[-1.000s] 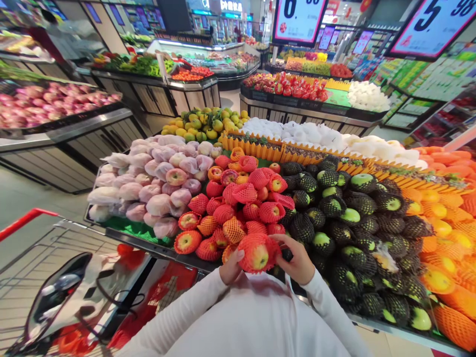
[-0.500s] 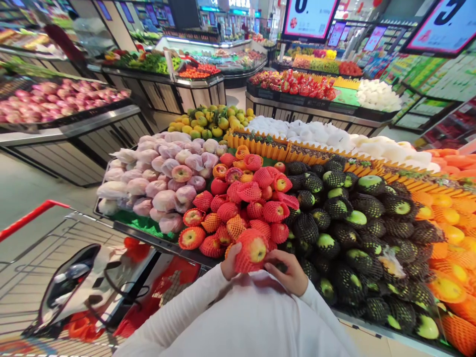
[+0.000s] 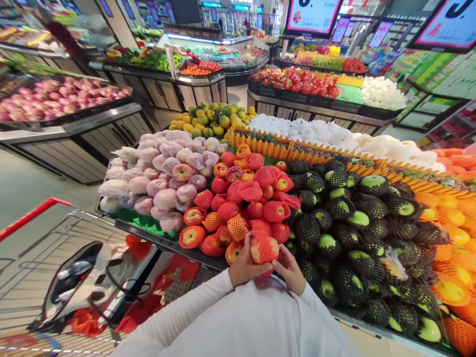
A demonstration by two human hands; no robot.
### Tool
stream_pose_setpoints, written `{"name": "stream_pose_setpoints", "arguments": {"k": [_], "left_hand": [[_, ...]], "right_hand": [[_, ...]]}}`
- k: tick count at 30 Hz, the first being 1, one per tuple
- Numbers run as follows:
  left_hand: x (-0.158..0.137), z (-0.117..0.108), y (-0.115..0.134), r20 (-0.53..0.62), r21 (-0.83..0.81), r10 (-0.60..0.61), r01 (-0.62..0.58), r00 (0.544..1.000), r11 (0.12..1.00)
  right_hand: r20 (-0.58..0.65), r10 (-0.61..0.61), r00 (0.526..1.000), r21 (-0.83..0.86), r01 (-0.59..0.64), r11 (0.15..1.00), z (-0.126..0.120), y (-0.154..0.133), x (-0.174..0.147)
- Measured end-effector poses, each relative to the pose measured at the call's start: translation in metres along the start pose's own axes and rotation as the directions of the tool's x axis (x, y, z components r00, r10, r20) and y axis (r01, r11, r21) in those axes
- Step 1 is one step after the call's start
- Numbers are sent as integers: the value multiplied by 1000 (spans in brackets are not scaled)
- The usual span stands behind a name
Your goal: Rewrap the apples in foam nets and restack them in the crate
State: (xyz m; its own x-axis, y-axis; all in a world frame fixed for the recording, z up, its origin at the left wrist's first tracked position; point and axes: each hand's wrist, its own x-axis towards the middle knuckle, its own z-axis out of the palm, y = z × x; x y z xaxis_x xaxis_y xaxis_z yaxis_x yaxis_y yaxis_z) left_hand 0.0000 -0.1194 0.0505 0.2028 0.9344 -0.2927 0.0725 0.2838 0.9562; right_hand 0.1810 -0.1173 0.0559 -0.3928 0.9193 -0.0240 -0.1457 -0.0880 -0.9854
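An apple (image 3: 265, 248) in a red foam net is between my two hands, in front of my chest and over the near edge of the display. My left hand (image 3: 243, 264) wraps its left side and underside. From the right, the fingers and thumb of my right hand (image 3: 290, 270) press against the fruit. Bare red-yellow skin shows on its right side, beyond the net. Just past my hands lies a heap of apples (image 3: 227, 210) in red and orange foam nets.
Bagged pinkish fruit (image 3: 165, 198) is piled at left, green fruit in black nets (image 3: 359, 218) at right, orange-netted fruit (image 3: 451, 282) farther right. A shopping cart (image 3: 55, 233) with a bag (image 3: 74, 277) inside stands at my left. Behind are white-wrapped fruit (image 3: 312, 134) and other stands.
The apple has been turned, so its yellowish end no longer faces up at me. My left hand has moved right and under it; my right hand has come against its side.
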Motion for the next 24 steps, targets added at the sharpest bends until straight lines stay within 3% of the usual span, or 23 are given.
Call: {"name": "stream_pose_setpoints", "arguments": {"k": [4, 10, 13, 16, 18, 21, 24], "left_hand": [[2, -1, 2, 60, 57, 116, -119, 991, 991], [7, -6, 5, 88, 165, 364, -374, 927, 913], [8, -8, 13, 185, 227, 435, -469, 881, 853], [12, -9, 23, 283, 269, 467, -537, 838, 799], [14, -11, 27, 288, 277, 498, -568, 818, 775], [17, -17, 30, 233, 259, 594, -638, 770, 725], [17, -29, 30, 173, 262, 664, -684, 728, 681]], "right_hand": [[-57, 27, 998, -63, -31, 998, -5, 5, 0], [-37, -20, 999, -1, 20, 1000, -5, 19, 0], [29, 58, 998, 58, -59, 997, -4, 24, -2], [0, 139, 990, 63, -139, 988, -9, 23, 1], [-47, 143, 989, 17, -143, 990, -16, 12, 10], [-144, 55, 988, -62, -64, 996, -33, -18, 36], [-342, 0, 940, -70, -26, 997, -51, -57, 75]]}}
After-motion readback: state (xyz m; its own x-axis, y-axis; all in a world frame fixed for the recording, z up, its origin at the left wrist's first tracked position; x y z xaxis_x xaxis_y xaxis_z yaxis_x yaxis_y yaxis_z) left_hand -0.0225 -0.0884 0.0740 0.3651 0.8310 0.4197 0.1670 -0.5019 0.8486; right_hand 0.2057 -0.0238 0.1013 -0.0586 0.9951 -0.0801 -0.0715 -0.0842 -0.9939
